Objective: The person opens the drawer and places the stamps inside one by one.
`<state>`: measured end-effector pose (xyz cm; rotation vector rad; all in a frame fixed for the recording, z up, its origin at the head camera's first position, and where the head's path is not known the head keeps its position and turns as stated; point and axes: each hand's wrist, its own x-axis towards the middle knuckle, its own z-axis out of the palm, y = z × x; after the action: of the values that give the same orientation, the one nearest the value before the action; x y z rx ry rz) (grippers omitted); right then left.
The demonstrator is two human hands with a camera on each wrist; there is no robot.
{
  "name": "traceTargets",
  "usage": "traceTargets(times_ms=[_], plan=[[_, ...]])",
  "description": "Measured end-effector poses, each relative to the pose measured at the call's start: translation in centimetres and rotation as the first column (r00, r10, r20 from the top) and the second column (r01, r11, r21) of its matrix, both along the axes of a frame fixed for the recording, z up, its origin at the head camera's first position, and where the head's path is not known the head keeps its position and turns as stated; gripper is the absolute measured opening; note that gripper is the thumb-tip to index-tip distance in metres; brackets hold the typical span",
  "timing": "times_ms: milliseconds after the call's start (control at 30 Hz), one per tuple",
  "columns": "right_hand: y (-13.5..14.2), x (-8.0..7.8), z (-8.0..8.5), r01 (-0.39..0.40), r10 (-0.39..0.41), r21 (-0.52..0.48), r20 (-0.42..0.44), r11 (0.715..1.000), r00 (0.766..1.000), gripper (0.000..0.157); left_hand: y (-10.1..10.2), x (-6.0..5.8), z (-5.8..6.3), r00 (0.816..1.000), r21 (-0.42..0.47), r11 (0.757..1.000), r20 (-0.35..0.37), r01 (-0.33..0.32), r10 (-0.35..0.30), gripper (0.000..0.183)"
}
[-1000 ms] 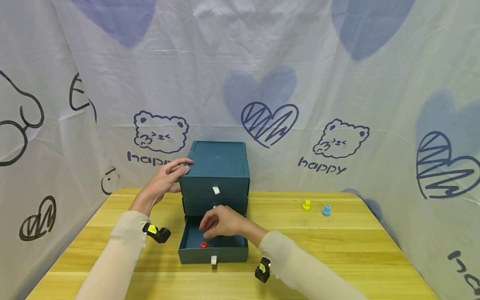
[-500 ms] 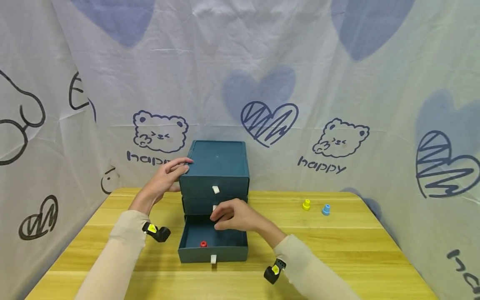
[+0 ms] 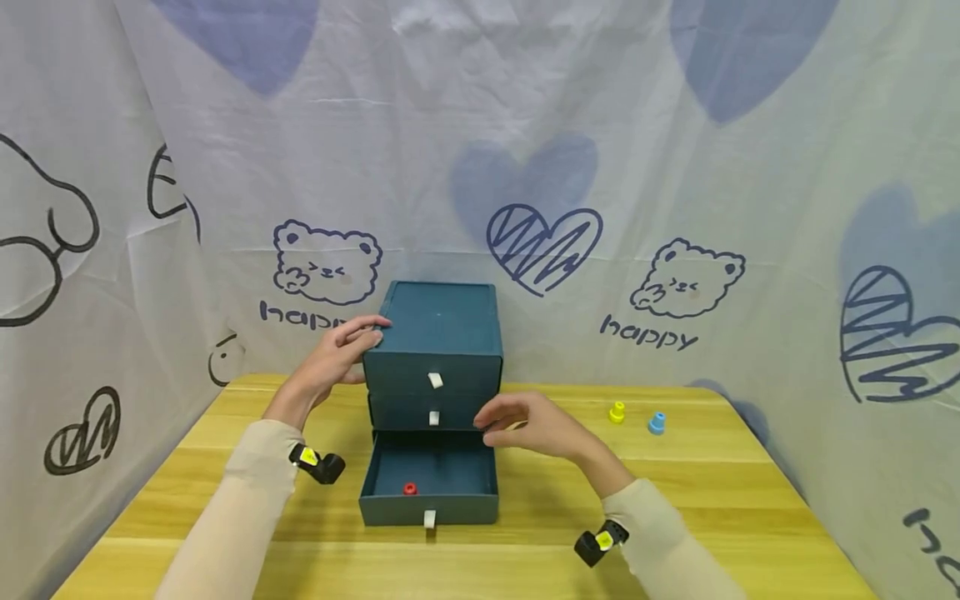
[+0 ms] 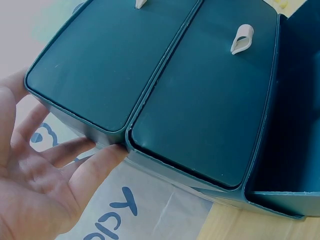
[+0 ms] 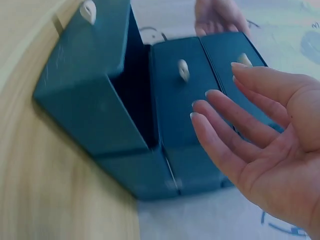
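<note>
A dark teal cabinet [image 3: 442,321] of stacked drawers stands on the table, its bottom drawer [image 3: 397,510] pulled out. Inside that drawer, near the front left, lies a small red piece [image 3: 410,489] with a hole in its top. My left hand [image 3: 330,362] rests against the cabinet's left side and top edge; in the left wrist view its spread fingers [image 4: 100,162] touch the side wall. To the right of the cabinet front hovers my right hand [image 3: 536,425], holding nothing, its fingers loosely bent in the right wrist view.
On the table's right half stand a yellow peg-like piece [image 3: 617,412] and a blue one [image 3: 657,423]. White loop pulls [image 3: 435,380] stick out from the drawer fronts. A printed cloth [image 3: 420,125] hangs behind and beside the wooden table [image 3: 675,517].
My right hand has moved from above the open drawer to the right, off the drawer. The red piece stays in the drawer. My left hand holds its place on the cabinet.
</note>
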<state>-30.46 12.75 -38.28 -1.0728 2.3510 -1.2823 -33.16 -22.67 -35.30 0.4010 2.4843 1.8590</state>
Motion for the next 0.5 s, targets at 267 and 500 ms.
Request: traceTargets(times_ms=[267, 500], plan=[[4.6, -1.1, 0.2, 0.131, -0.131, -0.025, -0.021, 0.991, 0.991, 0.032, 0.0, -0.1, 0.2, 1.0, 0.007, 1.0, 0.001, 0.0, 0.0, 0.049], [8.0, -2.3, -1.0, 0.225, -0.226, -0.068, -0.008, 0.972, 0.974, 0.033, -0.2, -0.1, 0.2, 1.0, -0.008, 1.0, 0.022, -0.006, 0.007, 0.05]])
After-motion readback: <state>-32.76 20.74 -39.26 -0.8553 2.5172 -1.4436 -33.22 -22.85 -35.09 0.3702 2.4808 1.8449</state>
